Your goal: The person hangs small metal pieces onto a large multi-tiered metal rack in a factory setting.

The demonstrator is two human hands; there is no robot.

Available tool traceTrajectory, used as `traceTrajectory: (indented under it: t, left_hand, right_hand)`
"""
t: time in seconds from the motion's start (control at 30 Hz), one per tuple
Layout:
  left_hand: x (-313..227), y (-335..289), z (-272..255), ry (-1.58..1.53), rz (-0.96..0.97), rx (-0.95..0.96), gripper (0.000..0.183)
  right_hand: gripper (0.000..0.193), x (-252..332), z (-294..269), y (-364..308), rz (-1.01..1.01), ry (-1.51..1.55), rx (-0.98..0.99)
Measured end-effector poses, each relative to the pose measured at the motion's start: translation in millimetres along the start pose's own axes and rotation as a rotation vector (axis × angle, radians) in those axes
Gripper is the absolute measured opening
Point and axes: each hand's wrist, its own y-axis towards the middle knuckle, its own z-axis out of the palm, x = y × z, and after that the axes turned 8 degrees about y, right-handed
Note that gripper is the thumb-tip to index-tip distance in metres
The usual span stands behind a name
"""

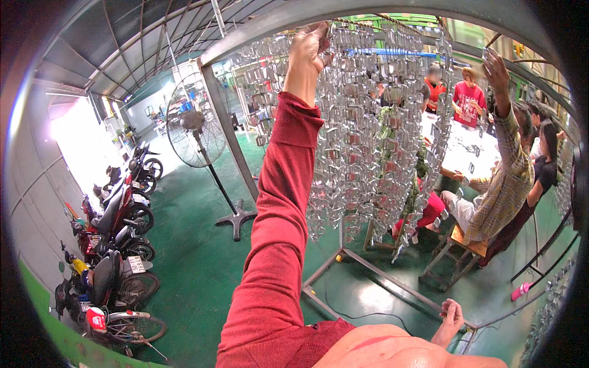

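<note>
My left arm, in a red sleeve, reaches high to the top of a metal rack. Up there my left hand is closed, its curled fingers at the upper end of a hanging strand of silvery metal pieces. The fingertips are partly hidden. Many such strands hang side by side in a dense curtain to the right of that arm. Low at the right, my right hand is held up away from the strands, near the rack's floor bar. Its fingers are loosely bent and a little apart, with nothing visible in them.
A tall black fan stands left of the rack. Motorbikes and a bicycle line the left wall. Behind the strands, several people sit or stand around a white table; one in plaid sits on a wooden stool, arm raised.
</note>
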Motion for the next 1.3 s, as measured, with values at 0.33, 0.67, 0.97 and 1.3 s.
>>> traceTrajectory:
  t: [0.33, 0.67, 0.97, 1.3]
  left_hand:
    - [11.6, 6.5, -0.4, 0.003, -0.037, 0.042, 0.013]
    - [27.5, -84.8, 26.8, 0.372, 0.769, -0.319, 0.012]
    - [3.3, -119.1, 161.5, 0.935, 0.895, -0.211, 0.025]
    - [11.5, -108.1, 179.0, 0.943, 0.896, -0.258, 0.019]
  right_hand:
    - [0.021, 5.6, -5.4, -4.2, -0.009, 0.005, 0.012]
    - [0.022, 12.7, -3.7, -4.1, -0.038, -0.029, 0.004]
    - [0.022, 12.3, -18.6, 3.0, -0.043, -0.008, 0.007]
    - [0.021, 2.2, -62.8, -7.8, -0.005, -0.052, -0.074]
